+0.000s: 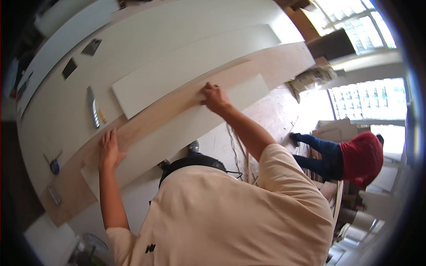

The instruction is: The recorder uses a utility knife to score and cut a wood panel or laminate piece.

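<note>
A long brown wooden strip [166, 101] runs slantwise across the white worktable. My left hand [112, 153] lies on the strip's left part, with fingers stretched out flat and nothing gripped. Farther right, my right hand [216, 97] is closed with bent fingers at the strip. What its fingertips hold, if anything, is hidden. On the near side, a long white panel [146, 153] lies along the strip, partly under my left wrist. Another white panel [191, 66] lies along its far side. A knife [93, 107] and a short yellow stick [103, 116] rest beyond my left hand.
A blue-bodied tool [54, 166] and a small metal piece [54, 195] lie at the far left. Two dark openings or patches [69, 68] show on the table. A filled bag [313, 80] stands past its right end. Another person in a red top [361, 155] bends over at right.
</note>
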Demonstrator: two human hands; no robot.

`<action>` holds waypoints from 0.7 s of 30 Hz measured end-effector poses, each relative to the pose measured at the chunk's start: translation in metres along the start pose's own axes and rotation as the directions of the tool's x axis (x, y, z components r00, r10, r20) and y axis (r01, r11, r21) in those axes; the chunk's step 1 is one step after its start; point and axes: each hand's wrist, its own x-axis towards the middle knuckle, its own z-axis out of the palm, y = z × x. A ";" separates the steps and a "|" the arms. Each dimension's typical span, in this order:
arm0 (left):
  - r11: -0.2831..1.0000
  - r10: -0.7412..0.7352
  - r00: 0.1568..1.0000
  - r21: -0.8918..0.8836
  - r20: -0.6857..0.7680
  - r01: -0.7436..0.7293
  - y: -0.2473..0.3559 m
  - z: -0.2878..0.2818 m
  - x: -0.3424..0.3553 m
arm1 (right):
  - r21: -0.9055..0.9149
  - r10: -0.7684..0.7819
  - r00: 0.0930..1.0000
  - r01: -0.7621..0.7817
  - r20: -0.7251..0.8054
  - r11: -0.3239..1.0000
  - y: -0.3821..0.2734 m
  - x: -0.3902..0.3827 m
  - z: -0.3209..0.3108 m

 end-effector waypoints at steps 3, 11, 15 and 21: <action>0.999 -0.005 0.993 -0.051 -0.120 -0.002 0.043 -0.002 -0.007 | -0.018 -0.001 1.000 0.001 0.012 1.000 -0.001 -0.005 -0.012; 0.923 -0.246 0.956 -0.341 -0.162 0.180 0.084 0.022 0.025 | -0.038 0.024 0.997 -0.021 0.073 0.999 -0.003 -0.011 -0.032; 0.900 -0.306 0.939 -0.370 -0.157 0.232 0.082 0.028 0.033 | -0.005 0.039 0.995 -0.039 0.095 0.999 -0.008 -0.011 -0.036; 0.863 -0.402 0.916 -0.330 0.006 0.381 0.070 0.038 0.059 | 0.036 0.020 0.992 -0.025 0.127 0.999 0.004 -0.010 -0.038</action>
